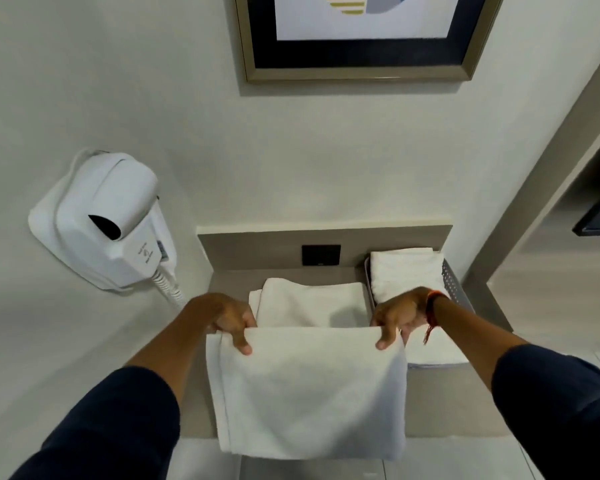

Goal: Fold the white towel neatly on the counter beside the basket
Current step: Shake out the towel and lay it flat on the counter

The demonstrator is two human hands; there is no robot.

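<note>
Hanging doubled from both hands (231, 322) (394, 317) pinching its top corners, white towel (309, 393), upper edge left-right.

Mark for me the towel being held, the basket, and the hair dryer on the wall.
held towel (309, 393), head view, middle of the hanging front face
basket (459, 289), head view, perforated right wall
hair dryer (118, 209), head view, white body above the nozzle

Hotel bathroom: wall-mounted hair dryer (108, 220), framed print (361, 36), basket (456, 285) of folded towels (406, 271).
</note>
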